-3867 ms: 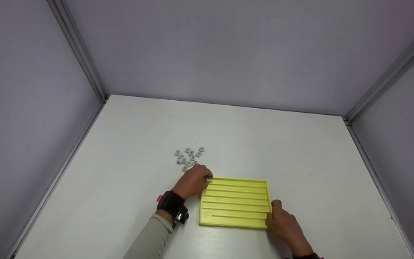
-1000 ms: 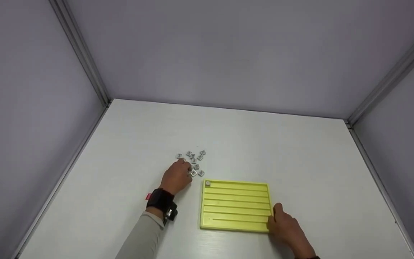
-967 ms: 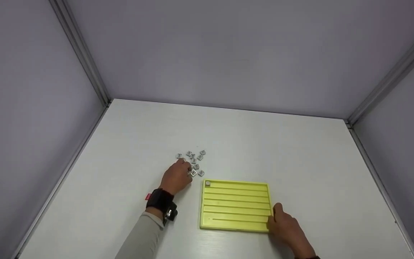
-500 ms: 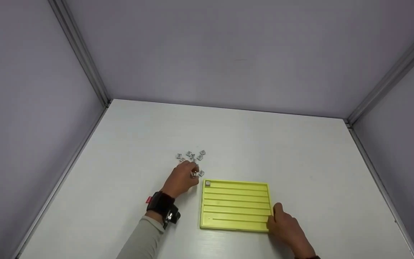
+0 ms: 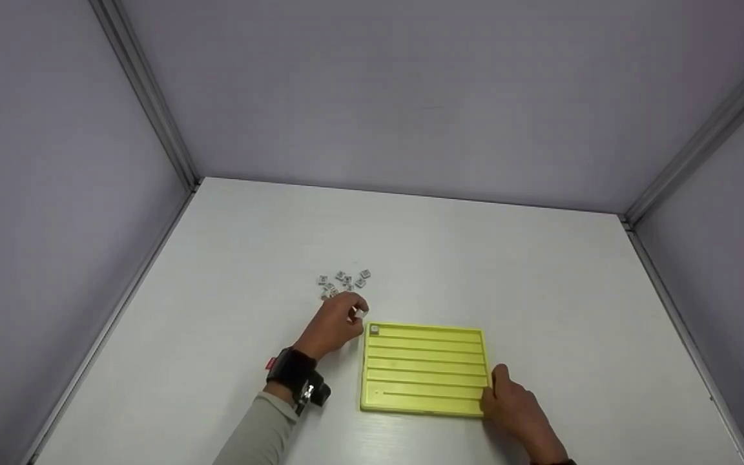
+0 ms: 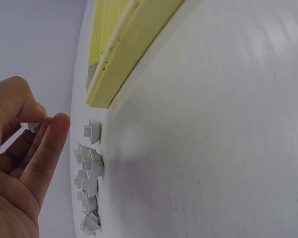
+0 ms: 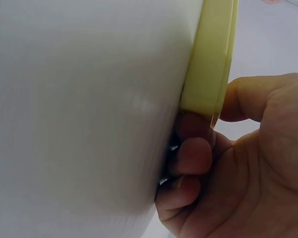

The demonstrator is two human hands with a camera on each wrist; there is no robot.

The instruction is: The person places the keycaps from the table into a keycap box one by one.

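A yellow grooved tray (image 5: 423, 368) lies flat on the white table, with one small grey piece (image 5: 374, 330) seated in its far left corner. My left hand (image 5: 336, 323) hovers just off that corner and pinches another small grey piece (image 6: 31, 127) between thumb and fingertips. Behind it lies a loose pile of several grey pieces (image 5: 344, 281), also seen beside the tray edge (image 6: 114, 74) as grey pieces (image 6: 89, 168). My right hand (image 5: 514, 407) grips the tray's near right corner (image 7: 208, 64), thumb on top and fingers curled under.
The white table (image 5: 475, 271) is boxed in by lilac walls on the left, back and right, with metal corner posts (image 5: 146, 97). A black wrist camera with a red tab (image 5: 294, 374) sits on my left forearm.
My left hand left the tray corner after setting a piece there, reached into the pile, picked up another piece and has moved back toward the tray. The right hand stayed put.
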